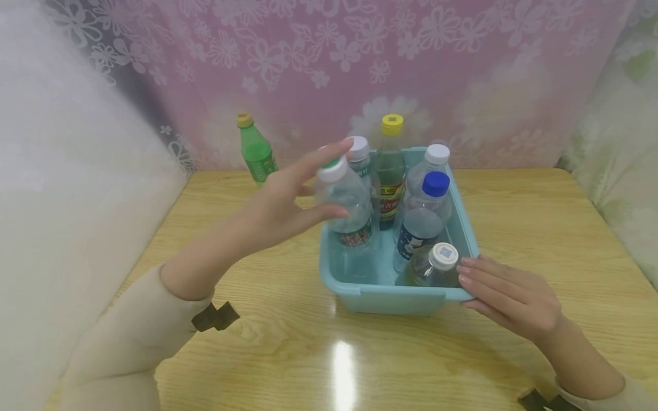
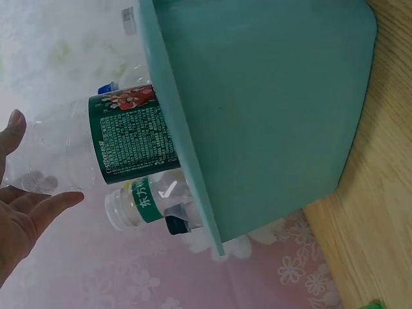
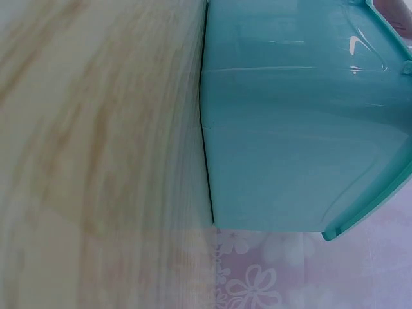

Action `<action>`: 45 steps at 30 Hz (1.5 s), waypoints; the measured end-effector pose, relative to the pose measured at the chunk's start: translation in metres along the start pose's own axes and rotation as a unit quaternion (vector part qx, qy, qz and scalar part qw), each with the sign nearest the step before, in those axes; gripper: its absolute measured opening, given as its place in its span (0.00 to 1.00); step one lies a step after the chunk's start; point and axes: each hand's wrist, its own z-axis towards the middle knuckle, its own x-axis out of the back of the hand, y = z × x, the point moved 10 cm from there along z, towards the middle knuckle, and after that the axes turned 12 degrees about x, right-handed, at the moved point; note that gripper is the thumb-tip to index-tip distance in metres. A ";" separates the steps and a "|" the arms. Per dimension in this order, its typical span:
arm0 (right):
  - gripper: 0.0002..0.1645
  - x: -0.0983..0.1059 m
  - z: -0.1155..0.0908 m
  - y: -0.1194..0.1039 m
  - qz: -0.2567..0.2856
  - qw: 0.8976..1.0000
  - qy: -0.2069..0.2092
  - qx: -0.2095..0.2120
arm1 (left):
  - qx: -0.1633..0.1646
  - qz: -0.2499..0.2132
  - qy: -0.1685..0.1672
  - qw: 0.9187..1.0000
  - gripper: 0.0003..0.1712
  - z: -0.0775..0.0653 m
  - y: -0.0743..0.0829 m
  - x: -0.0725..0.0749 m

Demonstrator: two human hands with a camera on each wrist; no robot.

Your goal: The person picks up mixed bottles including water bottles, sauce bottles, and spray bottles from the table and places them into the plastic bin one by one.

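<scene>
My left hand (image 1: 280,202) grips a clear plastic bottle (image 1: 345,197) near its top, thumb on one side and fingers on the other. The bottle has a white and green cap and stands upright at the left side of a light-blue plastic bin (image 1: 396,294). In the left wrist view, its dark green label (image 2: 132,132) shows above the bin's rim. At the bin's near right corner, my right hand (image 1: 514,294) holds the rim, with fingertips over the edge and the thumb lower down.
Also in the bin are a yellow-capped bottle (image 1: 389,177), a blue-capped bottle (image 1: 424,220), a white-capped bottle (image 1: 434,274) with dark contents and other clear bottles. A green bottle (image 1: 258,154) stands on the wooden table (image 1: 267,342), left of the bin. Behind hangs a pink flowered cloth (image 1: 308,74).
</scene>
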 end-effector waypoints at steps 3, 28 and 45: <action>0.14 0.000 0.000 0.000 -0.001 1.000 0.001 0.000 | 0.028 0.006 -0.028 0.999 0.46 0.005 -0.011 -0.013; 0.14 0.000 -0.001 0.000 -0.004 1.000 -0.006 0.000 | 0.039 0.076 -0.098 0.992 0.47 0.005 -0.051 -0.079; 0.14 0.000 -0.002 0.000 -0.006 1.000 -0.006 0.001 | -0.013 0.125 -0.043 0.991 0.49 0.001 -0.043 -0.067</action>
